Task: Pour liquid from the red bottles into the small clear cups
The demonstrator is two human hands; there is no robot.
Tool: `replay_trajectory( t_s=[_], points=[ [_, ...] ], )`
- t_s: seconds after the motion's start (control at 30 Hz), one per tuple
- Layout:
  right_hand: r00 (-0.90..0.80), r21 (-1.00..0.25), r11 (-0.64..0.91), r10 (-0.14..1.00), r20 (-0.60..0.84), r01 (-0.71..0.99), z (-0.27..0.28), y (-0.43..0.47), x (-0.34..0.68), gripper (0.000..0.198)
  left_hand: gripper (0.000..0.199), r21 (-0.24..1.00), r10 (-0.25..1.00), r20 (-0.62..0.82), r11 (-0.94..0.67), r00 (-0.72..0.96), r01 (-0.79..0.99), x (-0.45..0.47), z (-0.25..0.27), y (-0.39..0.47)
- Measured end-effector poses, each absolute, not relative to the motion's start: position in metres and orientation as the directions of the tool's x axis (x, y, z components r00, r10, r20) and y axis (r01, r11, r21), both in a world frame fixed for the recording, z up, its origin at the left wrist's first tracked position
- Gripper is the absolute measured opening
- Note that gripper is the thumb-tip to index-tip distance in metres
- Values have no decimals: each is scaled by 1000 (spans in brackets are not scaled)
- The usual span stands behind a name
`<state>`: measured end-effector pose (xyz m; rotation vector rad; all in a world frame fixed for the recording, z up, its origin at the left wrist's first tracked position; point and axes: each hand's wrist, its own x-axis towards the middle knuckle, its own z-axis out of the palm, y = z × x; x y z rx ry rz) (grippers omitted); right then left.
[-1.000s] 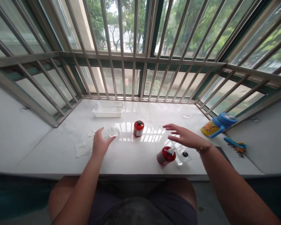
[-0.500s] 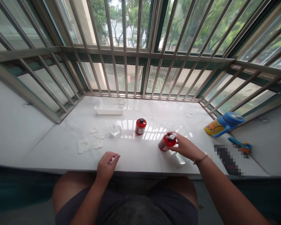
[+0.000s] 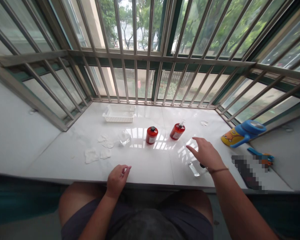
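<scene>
My right hand (image 3: 207,153) is open and empty, thumb and fingers apart, hovering right of a red pump bottle (image 3: 177,131) with a clear-white pump top. To that bottle's left stands a red bottle (image 3: 151,135) with a black cap. Partly under my right hand lies a clear, shiny object (image 3: 195,169), with a small black piece beside it mostly hidden by the hand. My left hand (image 3: 117,179) rests near the front edge of the white counter (image 3: 150,166), fingers curled and thumb against the forefinger. Whatever it might hold is hidden.
A white mesh basket (image 3: 119,114) sits at the back left. Crumpled white tissues (image 3: 91,155) and a clear container (image 3: 125,138) lie on the left. At right are a blue-and-yellow tumbler (image 3: 241,133), a blue-orange tool (image 3: 262,156) and a blurred dark object (image 3: 248,173). Metal bars line the window.
The red pump bottle, gripped by my right hand before, now stands farther back, released. My right hand has opened and drawn off to the right. My left hand stays much the same.
</scene>
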<state>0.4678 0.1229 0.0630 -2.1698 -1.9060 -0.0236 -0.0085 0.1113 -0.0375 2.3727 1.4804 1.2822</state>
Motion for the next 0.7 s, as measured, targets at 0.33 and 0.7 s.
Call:
replay_trajectory(
  t_s=[0.33, 0.7],
  points=[
    [212, -160, -204, 977, 35, 966, 7, 53, 490, 77, 15, 453, 780, 600, -514, 177, 728, -8, -42, 112],
    [360, -340, -243, 869, 340, 908, 45, 168, 472, 56, 22, 445, 787, 591, -503, 178, 741, -7, -39, 112]
  ],
)
